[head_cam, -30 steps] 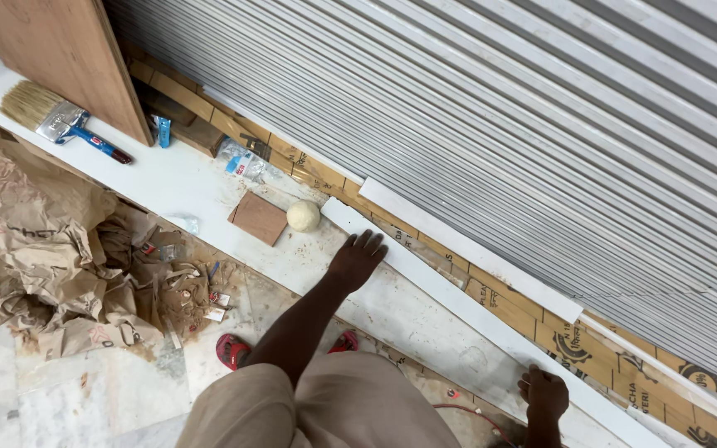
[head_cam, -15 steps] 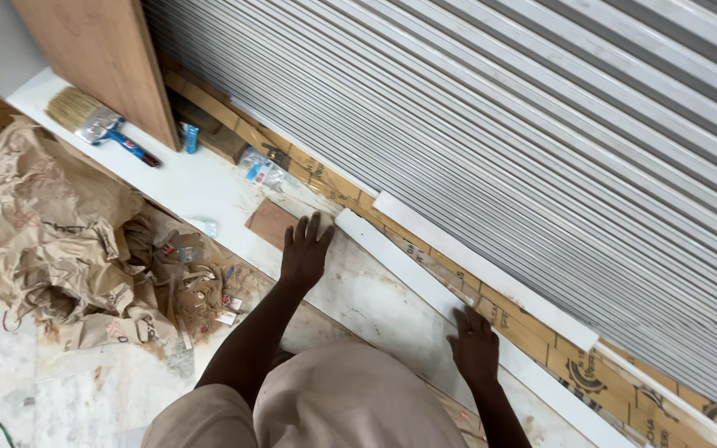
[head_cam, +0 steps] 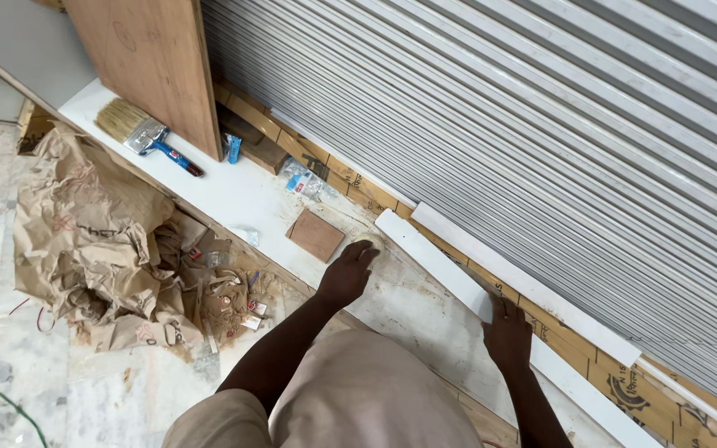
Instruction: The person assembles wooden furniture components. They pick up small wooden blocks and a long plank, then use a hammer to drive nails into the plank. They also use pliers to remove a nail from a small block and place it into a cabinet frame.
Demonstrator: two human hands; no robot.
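My left hand (head_cam: pixel 346 274) lies on the white board (head_cam: pixel 242 195), its fingers curled over a small cream ball (head_cam: pixel 372 242) of which only an edge shows. A flat brown square block (head_cam: pixel 315 235) sits just left of that hand. My right hand (head_cam: pixel 506 333) presses down on a long white strip (head_cam: pixel 433 257) that lies slantwise on the board, gripping its near edge. A second white strip (head_cam: pixel 533 286) lies parallel behind it, at the foot of the grey ribbed shutter (head_cam: pixel 499 108).
A wide paintbrush with a blue and red handle (head_cam: pixel 143 137) lies on the board's left end beside a leaning plywood panel (head_cam: pixel 151 66). Crumpled brown paper (head_cam: pixel 93 241) and scraps cover the marble floor at left. Printed cardboard (head_cam: pixel 624 377) lines the shutter's base.
My left hand has slid off the strip's end and onto the ball beside the brown block. My right hand has shifted left along the white strip. The view has swung left.
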